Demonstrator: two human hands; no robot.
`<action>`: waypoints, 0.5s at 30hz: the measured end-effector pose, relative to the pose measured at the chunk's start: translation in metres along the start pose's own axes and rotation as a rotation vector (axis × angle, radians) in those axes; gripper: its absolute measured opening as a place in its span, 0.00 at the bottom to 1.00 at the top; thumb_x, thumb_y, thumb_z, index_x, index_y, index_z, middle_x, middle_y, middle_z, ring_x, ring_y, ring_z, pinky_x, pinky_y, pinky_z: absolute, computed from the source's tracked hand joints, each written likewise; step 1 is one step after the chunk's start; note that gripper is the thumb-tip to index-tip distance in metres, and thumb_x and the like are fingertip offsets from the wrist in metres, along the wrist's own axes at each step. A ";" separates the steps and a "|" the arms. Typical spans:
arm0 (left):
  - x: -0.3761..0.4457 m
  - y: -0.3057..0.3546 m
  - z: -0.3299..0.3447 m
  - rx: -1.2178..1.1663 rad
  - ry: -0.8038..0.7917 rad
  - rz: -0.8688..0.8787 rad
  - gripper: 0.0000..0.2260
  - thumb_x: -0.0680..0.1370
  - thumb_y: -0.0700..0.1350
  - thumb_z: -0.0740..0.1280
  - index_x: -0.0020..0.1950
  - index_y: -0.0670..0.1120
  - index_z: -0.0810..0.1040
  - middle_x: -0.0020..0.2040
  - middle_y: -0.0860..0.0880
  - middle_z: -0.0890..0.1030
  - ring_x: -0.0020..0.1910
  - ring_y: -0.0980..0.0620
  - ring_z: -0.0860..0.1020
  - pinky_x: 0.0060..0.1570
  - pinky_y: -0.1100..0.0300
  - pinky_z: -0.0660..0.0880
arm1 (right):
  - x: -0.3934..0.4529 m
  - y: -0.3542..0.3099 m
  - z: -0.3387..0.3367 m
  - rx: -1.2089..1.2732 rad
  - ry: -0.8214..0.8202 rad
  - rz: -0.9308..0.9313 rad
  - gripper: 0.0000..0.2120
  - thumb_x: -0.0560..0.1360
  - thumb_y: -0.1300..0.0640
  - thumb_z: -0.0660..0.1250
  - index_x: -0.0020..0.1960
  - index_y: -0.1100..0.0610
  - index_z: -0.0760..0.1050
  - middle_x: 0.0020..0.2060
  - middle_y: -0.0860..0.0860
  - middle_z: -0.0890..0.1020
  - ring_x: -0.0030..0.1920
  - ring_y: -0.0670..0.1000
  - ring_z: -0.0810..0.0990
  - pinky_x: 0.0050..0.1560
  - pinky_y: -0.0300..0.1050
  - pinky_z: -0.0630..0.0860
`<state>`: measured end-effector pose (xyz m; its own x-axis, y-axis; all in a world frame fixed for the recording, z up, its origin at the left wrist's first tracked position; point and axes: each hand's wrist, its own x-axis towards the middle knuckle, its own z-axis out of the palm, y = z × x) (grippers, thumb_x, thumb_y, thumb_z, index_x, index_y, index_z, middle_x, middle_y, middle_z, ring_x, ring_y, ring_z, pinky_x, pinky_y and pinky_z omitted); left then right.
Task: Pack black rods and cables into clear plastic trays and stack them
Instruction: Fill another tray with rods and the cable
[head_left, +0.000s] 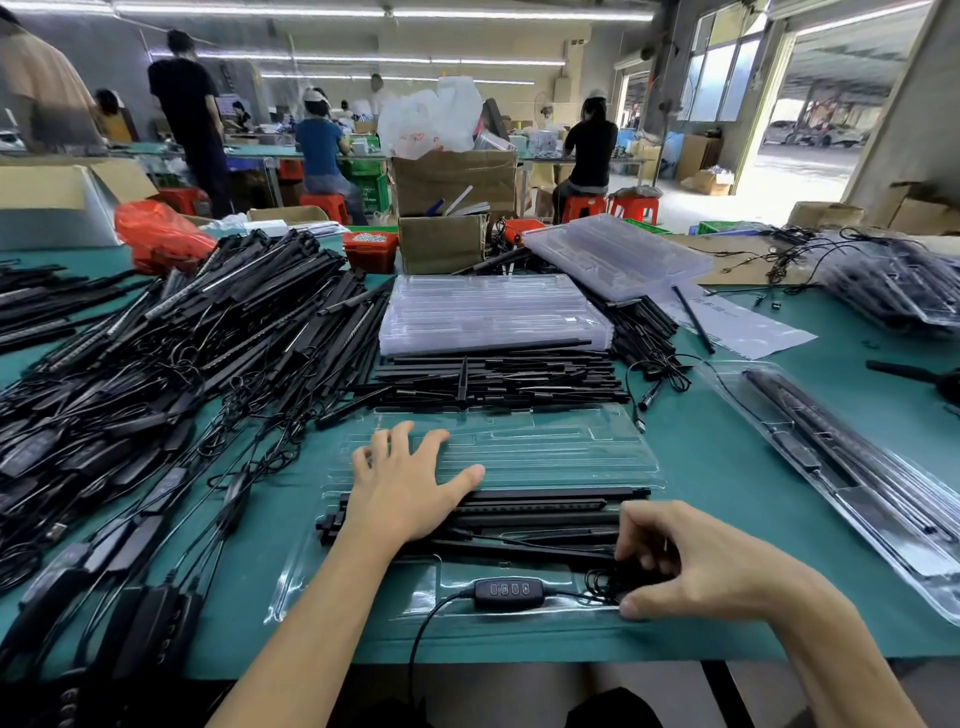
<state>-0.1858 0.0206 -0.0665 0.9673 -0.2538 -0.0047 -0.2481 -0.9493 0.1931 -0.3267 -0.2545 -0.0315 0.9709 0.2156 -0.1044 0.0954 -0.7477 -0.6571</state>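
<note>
Centrally, clear tray (519, 447) holding black rods (530, 514), coiled cable (608, 582), inline controller (509, 590)

Head-worn view, forward-down, close over table (727, 467)

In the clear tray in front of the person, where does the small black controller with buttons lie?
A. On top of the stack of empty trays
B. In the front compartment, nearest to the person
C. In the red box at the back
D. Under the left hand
B: the controller lies in the front compartment of the clear tray, nearer the person than the black rods, between the two hands.
</note>
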 end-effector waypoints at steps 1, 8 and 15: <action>0.000 0.000 0.000 0.000 0.001 -0.001 0.34 0.75 0.76 0.48 0.77 0.61 0.59 0.79 0.47 0.55 0.78 0.45 0.50 0.74 0.43 0.48 | 0.002 0.000 -0.001 0.015 -0.022 0.006 0.15 0.62 0.50 0.80 0.41 0.48 0.76 0.35 0.46 0.76 0.33 0.40 0.71 0.35 0.36 0.69; 0.003 -0.001 0.002 -0.007 0.006 0.000 0.34 0.74 0.76 0.48 0.76 0.62 0.59 0.79 0.47 0.56 0.77 0.45 0.50 0.73 0.43 0.49 | 0.012 0.001 -0.004 0.075 -0.073 0.037 0.11 0.64 0.57 0.78 0.39 0.51 0.75 0.28 0.43 0.74 0.31 0.44 0.70 0.34 0.38 0.67; 0.004 -0.002 0.003 0.005 0.003 -0.004 0.35 0.74 0.76 0.47 0.76 0.62 0.59 0.79 0.47 0.56 0.78 0.44 0.50 0.73 0.42 0.49 | 0.013 0.001 0.000 0.065 -0.058 0.021 0.19 0.68 0.43 0.77 0.35 0.51 0.70 0.28 0.45 0.72 0.31 0.45 0.68 0.34 0.41 0.66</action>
<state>-0.1812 0.0208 -0.0694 0.9684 -0.2495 -0.0025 -0.2446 -0.9512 0.1881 -0.3137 -0.2526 -0.0332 0.9580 0.2376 -0.1604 0.0590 -0.7108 -0.7009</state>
